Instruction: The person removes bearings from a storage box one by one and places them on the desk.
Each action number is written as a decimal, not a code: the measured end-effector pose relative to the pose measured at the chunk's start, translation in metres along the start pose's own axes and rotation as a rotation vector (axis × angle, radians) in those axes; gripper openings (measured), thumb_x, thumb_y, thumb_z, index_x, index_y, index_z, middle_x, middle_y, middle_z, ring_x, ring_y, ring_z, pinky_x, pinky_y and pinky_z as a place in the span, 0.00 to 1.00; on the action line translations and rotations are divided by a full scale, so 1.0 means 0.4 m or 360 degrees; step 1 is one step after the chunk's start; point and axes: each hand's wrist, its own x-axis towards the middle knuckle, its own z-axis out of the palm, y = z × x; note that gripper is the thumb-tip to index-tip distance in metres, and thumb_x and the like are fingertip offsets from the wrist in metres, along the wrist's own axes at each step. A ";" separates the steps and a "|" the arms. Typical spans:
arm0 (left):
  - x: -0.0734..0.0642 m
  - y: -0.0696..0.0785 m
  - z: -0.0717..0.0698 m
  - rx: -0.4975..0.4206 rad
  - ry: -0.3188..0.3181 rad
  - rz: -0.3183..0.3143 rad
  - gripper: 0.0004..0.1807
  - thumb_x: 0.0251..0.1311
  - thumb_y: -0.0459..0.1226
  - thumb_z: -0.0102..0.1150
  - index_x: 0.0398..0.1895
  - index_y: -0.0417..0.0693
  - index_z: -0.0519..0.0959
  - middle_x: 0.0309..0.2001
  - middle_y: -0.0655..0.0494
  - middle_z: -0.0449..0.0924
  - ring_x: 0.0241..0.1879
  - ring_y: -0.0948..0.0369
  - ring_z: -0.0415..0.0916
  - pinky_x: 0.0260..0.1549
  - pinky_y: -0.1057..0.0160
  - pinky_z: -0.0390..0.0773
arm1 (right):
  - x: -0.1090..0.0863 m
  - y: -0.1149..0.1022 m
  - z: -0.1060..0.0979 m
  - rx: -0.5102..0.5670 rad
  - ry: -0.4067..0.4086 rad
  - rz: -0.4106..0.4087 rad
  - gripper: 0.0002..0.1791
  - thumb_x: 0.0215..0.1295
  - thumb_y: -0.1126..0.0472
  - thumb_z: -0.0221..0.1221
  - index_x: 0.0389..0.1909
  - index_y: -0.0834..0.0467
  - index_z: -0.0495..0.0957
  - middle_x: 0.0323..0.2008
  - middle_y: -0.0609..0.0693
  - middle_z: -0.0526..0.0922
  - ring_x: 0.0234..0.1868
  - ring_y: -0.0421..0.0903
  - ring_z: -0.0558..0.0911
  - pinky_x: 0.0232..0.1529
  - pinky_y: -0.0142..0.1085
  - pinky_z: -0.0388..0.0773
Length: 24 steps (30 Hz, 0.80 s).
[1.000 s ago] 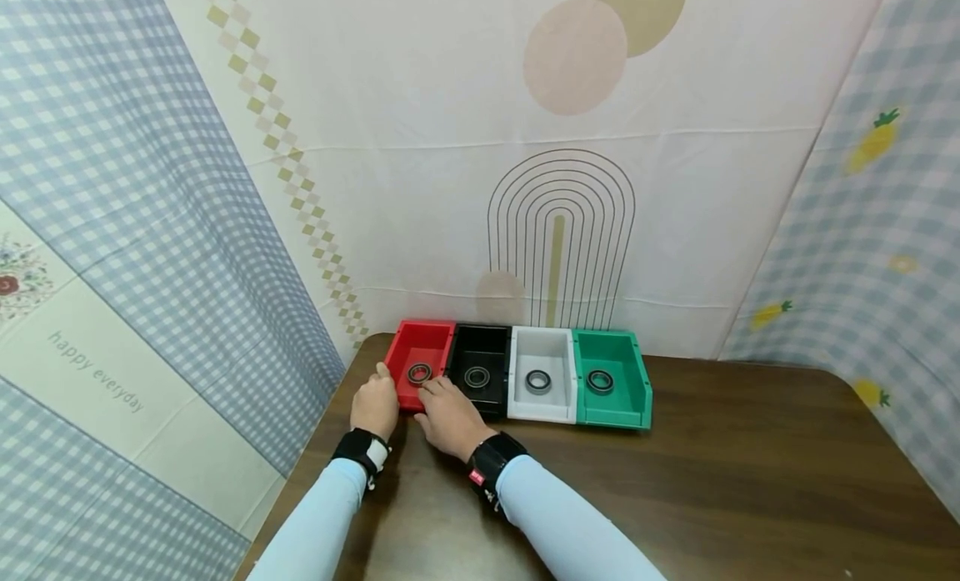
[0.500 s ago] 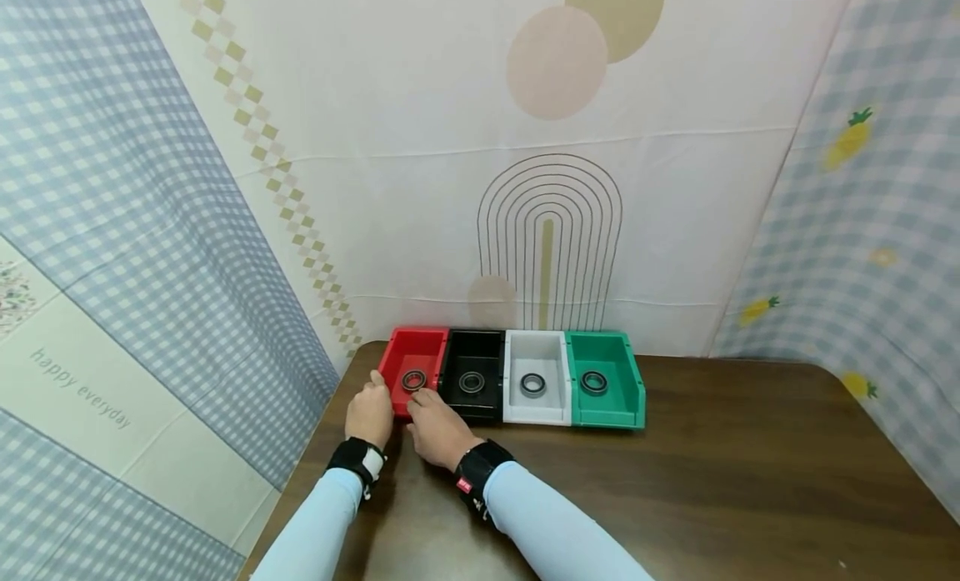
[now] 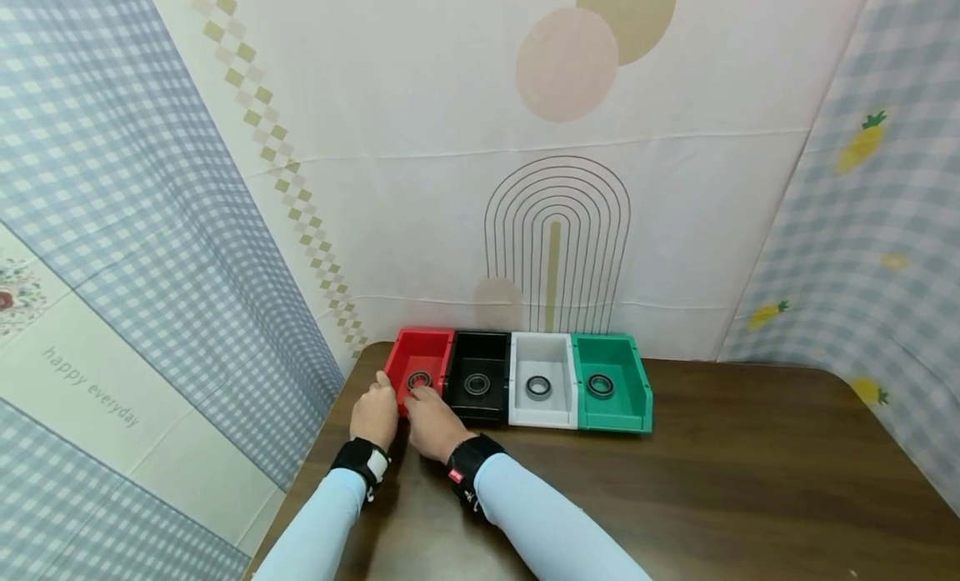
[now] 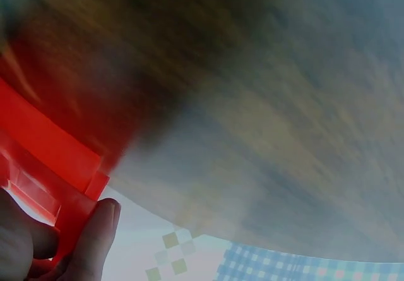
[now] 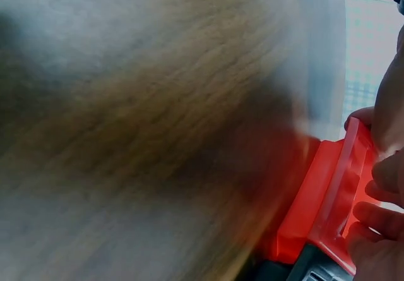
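Left hand [image 3: 375,414] pinches red bin [image 3: 422,354]; right hand's [image 3: 437,426] grip unclear; head view adds bearings [image 3: 538,397].

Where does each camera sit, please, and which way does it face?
Head: worn on the head, facing forward and down at the red bin and table; left grip, right grip and sleeves show.
Left wrist: worn on that wrist, facing the red bin; left grip partly shows.
Right wrist: worn likewise, facing the red bin; fingers show at frame right.
Both wrist views share the red bin.

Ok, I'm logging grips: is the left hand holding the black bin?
No, the left hand grips the red bin by its edge.
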 end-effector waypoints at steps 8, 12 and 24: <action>-0.006 0.004 -0.002 0.0067 0.0118 0.0036 0.17 0.68 0.25 0.57 0.55 0.20 0.77 0.25 0.36 0.81 0.20 0.44 0.85 0.20 0.49 0.86 | 0.002 -0.054 -0.072 -0.0045 -0.0116 0.0100 0.20 0.65 0.65 0.63 0.58 0.61 0.83 0.58 0.55 0.85 0.66 0.50 0.79 0.75 0.40 0.73; -0.007 0.003 -0.009 0.0047 0.0065 0.0030 0.18 0.70 0.25 0.54 0.58 0.19 0.76 0.26 0.35 0.82 0.21 0.44 0.86 0.21 0.48 0.86 | 0.006 -0.080 -0.092 -0.0135 -0.0193 0.0144 0.23 0.66 0.63 0.65 0.61 0.61 0.81 0.59 0.55 0.85 0.66 0.50 0.79 0.77 0.38 0.71; -0.008 -0.001 -0.008 0.0052 0.0009 0.0055 0.18 0.72 0.26 0.55 0.59 0.18 0.75 0.25 0.36 0.82 0.19 0.45 0.85 0.19 0.50 0.86 | 0.047 -0.089 -0.080 -0.0113 -0.0327 0.0324 0.22 0.74 0.61 0.60 0.66 0.60 0.79 0.62 0.57 0.82 0.69 0.54 0.76 0.75 0.50 0.76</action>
